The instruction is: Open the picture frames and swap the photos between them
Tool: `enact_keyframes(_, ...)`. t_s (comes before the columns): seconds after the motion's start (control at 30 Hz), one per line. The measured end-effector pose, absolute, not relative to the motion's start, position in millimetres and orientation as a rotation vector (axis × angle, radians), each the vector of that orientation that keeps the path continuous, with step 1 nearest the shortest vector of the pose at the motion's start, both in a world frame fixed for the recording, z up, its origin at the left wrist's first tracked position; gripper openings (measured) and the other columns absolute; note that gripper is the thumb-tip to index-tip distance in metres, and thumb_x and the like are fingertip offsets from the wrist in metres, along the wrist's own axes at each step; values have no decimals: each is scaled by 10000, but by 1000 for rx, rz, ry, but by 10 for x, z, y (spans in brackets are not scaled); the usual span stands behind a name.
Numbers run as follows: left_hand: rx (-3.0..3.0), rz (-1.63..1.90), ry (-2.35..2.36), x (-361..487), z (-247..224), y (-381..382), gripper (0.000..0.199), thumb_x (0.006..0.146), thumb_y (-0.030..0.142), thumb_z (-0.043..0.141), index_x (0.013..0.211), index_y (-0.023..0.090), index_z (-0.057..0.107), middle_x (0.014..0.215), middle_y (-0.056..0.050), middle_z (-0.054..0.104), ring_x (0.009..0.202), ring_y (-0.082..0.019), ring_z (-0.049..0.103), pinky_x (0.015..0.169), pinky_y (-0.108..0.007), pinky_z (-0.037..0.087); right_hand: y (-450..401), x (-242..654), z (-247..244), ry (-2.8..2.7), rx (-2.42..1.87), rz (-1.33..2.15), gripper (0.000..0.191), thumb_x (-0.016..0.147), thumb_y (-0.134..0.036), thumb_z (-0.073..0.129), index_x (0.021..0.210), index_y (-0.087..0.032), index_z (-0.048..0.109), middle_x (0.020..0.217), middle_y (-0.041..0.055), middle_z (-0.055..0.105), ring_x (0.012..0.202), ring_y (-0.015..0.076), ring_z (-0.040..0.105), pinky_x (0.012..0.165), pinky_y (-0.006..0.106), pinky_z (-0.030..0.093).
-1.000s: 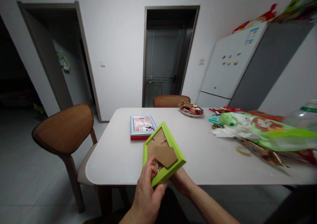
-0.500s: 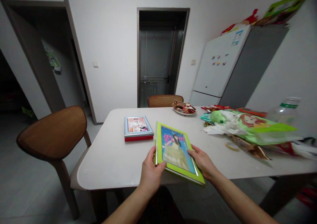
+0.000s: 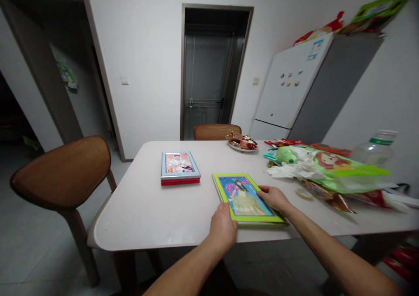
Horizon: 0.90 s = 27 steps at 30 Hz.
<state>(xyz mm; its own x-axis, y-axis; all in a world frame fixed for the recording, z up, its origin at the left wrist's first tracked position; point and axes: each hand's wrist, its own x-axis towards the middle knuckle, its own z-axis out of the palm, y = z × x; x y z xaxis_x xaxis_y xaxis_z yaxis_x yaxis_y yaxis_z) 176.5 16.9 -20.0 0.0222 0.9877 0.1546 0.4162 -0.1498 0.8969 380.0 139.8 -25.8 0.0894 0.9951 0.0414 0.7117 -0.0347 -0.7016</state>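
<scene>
Both hands grip a lime-green picture frame [image 3: 247,197] whose photo shows a figure in a yellow dress on blue. My left hand [image 3: 223,226] is closed on its near left edge, and my right hand [image 3: 273,197] holds its right side, fingers partly hidden beneath. The frame lies nearly flat at the table's near edge; whether its underside touches the tabletop I cannot tell. To its left sits a light-blue picture frame [image 3: 180,164] with a pink-toned photo, on top of red frames [image 3: 180,181].
The white table [image 3: 147,213] has rounded corners. On its right lie a green plastic bag [image 3: 340,167], crumpled tissue [image 3: 291,169], a tape roll [image 3: 304,194] and a clear bottle [image 3: 376,149]. A plate of food [image 3: 242,143] is at the back. Wooden chairs stand left [image 3: 65,173] and behind [image 3: 218,132].
The green frame has moved right and been lowered from a tilt to nearly flat, with both hands still on it. The stack of frames stays in place.
</scene>
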Motion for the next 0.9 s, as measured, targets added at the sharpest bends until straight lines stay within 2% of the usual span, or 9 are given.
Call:
enact_keyframes(0.1, 1603, 1132, 1474, 1620, -216, 159, 484, 559, 31, 561, 1031, 132, 533, 1080, -107, 554, 1026, -248, 474, 918, -335, 318, 1428, 3739, -207, -1764, -1877, 456, 267, 623, -223, 551, 854, -132, 651, 813, 118, 656, 804, 259, 585, 710, 325, 414)
enact_keyframes(0.17, 1538, 1180, 1507, 1425, -239, 170, 482, 573, 57, 577, 1046, 126, 525, 1111, -118, 541, 1061, -250, 450, 938, -343, 290, 1430, 3577, -157, -1826, -1868, 325, 289, 643, -217, 546, 894, -100, 632, 880, 161, 630, 893, 287, 549, 789, 367, 377)
enact_keyframes(0.27, 1387, 1273, 1569, 1041, -283, 246, 456, 622, 113, 575, 1072, 115, 501, 1104, -139, 544, 1041, -246, 473, 916, -355, 311, 1402, 3084, -91, -1979, -1711, 199, 320, 735, -242, 496, 1002, -80, 567, 1047, 174, 550, 1017, 258, 473, 883, 377, 323)
enact_keyframes(0.37, 1204, 1372, 1614, 677, -315, 353, 417, 660, 154, 564, 1067, 110, 489, 1086, -146, 549, 995, -224, 513, 871, -331, 355, 1360, 2409, -37, -2158, -1510, 193, 297, 804, -300, 456, 1057, -148, 493, 1086, 75, 510, 953, 176, 499, 819, 390, 397)
enact_keyframes(0.53, 937, 1506, 1597, 328, -335, 414, 344, 658, 197, 589, 980, 96, 522, 1003, -137, 577, 931, -203, 546, 796, -294, 405, 1347, 1554, 97, -2332, -1297, 159, 295, 816, -301, 440, 1070, -155, 471, 1070, 66, 498, 897, 161, 515, 752, 362, 443)
enact_keyframes(0.63, 797, 1578, 1525, 245, -333, 386, 320, 649, 232, 615, 934, 110, 535, 902, -98, 604, 860, -181, 572, 741, -277, 431, 1307, 1359, 172, -2422, -1215, 110, 277, 815, -302, 441, 1039, -147, 489, 1048, 65, 508, 895, 159, 512, 762, 365, 432)
enact_keyframes(0.77, 654, 1664, 1360, 213, -285, 353, 250, 694, 265, 584, 886, 109, 551, 774, -80, 627, 744, -175, 605, 672, -290, 462, 1032, 1325, 172, -2549, -1096, 54, 168, 731, -244, 539, 852, -128, 545, 905, 71, 561, 893, 187, 495, 800, 361, 363)
enact_keyframes(0.9, 617, 1824, 1187, 265, -162, 276, 195, 753, 229, 507, 917, 133, 552, 910, -85, 632, 843, -175, 595, 739, -277, 460, 632, 1397, 116, -2550, -946, 190, 161, 673, -210, 551, 826, -161, 537, 890, 68, 571, 872, 189, 495, 790, 326, 347)
